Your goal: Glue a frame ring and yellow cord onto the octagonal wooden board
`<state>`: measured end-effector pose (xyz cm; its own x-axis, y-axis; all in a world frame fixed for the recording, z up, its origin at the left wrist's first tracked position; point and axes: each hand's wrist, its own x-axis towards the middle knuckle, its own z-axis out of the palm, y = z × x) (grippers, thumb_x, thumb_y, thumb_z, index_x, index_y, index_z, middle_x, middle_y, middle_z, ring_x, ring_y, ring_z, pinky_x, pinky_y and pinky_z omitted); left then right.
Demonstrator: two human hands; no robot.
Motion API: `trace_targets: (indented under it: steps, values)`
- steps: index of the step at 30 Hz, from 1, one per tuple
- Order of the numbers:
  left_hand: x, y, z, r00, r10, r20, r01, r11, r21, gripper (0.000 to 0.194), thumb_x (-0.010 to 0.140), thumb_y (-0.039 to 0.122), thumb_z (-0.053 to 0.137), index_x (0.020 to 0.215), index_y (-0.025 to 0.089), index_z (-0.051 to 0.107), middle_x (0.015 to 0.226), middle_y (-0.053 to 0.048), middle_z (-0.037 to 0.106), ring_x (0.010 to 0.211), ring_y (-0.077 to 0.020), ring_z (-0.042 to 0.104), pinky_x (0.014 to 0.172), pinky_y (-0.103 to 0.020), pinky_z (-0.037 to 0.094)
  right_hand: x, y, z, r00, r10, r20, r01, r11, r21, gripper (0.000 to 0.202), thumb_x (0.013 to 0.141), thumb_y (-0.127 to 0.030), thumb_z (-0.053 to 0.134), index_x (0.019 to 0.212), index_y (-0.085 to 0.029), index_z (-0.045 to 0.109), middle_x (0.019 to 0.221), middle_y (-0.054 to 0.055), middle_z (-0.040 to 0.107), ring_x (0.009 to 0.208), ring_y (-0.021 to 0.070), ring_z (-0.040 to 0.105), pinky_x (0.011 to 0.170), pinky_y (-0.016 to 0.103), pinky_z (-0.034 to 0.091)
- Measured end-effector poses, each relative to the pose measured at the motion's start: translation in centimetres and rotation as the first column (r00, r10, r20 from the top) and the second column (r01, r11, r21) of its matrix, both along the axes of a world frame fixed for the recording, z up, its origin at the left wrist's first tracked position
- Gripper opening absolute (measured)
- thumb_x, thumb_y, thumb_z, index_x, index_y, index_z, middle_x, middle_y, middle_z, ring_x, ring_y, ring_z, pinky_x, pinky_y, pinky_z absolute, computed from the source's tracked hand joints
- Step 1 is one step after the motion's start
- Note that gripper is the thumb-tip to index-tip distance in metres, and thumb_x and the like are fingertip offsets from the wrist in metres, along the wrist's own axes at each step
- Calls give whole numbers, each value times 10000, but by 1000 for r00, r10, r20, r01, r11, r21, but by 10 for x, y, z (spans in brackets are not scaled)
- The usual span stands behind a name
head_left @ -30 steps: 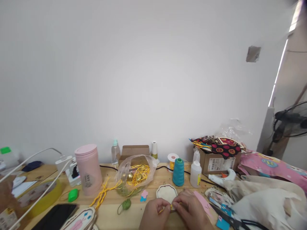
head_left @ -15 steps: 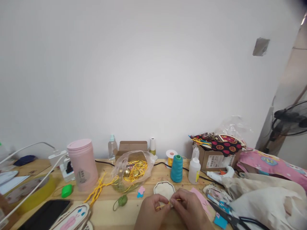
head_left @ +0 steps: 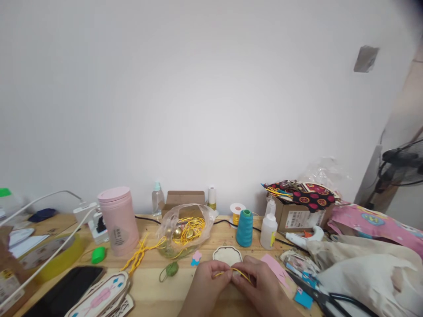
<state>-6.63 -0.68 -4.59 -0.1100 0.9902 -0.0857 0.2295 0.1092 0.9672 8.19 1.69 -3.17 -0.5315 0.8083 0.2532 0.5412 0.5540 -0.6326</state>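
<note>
Far left of the teal spool [head_left: 244, 230], by the near edge: a phone [head_left: 66, 290], with a stack of tags [head_left: 102, 299] just beside. Farther back, a pink jar [head_left: 119, 226]. Closer to the spool but still on its left, a bunch of yellow strands [head_left: 137, 255], green yarn [head_left: 172, 269] and a clear bag [head_left: 205, 229] of gold balls and more strands.

Left of the spool and nearer, a left hand [head_left: 209, 281], pinching yellow cord [head_left: 243, 274] between thumb and forefinger. Just in front of the spool and to its left, a pale plaque [head_left: 227, 254], lying beyond the fingertips. Nearer than the spool and a little right, a right hand [head_left: 260, 282], also pinching the cord, with a strand arching across the fingers. Apparently working the cord at the fingertips, perhaps at a join; too small to tell. By judgement, calling for a steady grip and careful control of the loose strand.

Right of the spool, a glue bottle [head_left: 268, 233], then pink paper [head_left: 275, 267], nearer, and scissors [head_left: 317, 296] farther right.
</note>
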Motion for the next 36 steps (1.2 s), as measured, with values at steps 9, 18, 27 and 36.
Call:
trace_targets:
  steps: [9,18,27,36]
  values:
    - [1,-2,8,998,-34,-52,35,999,18,234,627,301,521,674,109,646,699,-49,670,733,-196,571,676,-271,418,-3,5,-13,999,-21,38,18,997,74,236,727,-171,445,507,-150,528,544,-25,496,534,78,448,479,169,273]
    - [4,-1,1,999,-32,-28,32,999,11,194,618,284,511,602,106,588,565,1,584,604,-145,509,563,-232,367,-1,6,-13,993,-101,63,89,980,181,153,661,-157,486,551,-185,589,576,-12,543,538,86,486,466,178,265]
    - [4,-3,7,997,-53,50,54,998,-22,186,602,289,519,553,114,554,477,47,494,509,-109,444,501,-215,312,1,5,-11,977,-65,203,-14,931,364,203,689,-135,461,525,-174,574,582,9,579,529,88,509,448,202,235]
    - [3,-3,4,998,-58,24,58,998,-14,213,593,322,548,628,114,582,568,1,593,595,-147,523,560,-235,367,1,5,-8,980,-110,167,51,944,326,186,678,-160,478,517,-178,569,563,5,563,523,93,510,440,202,234]
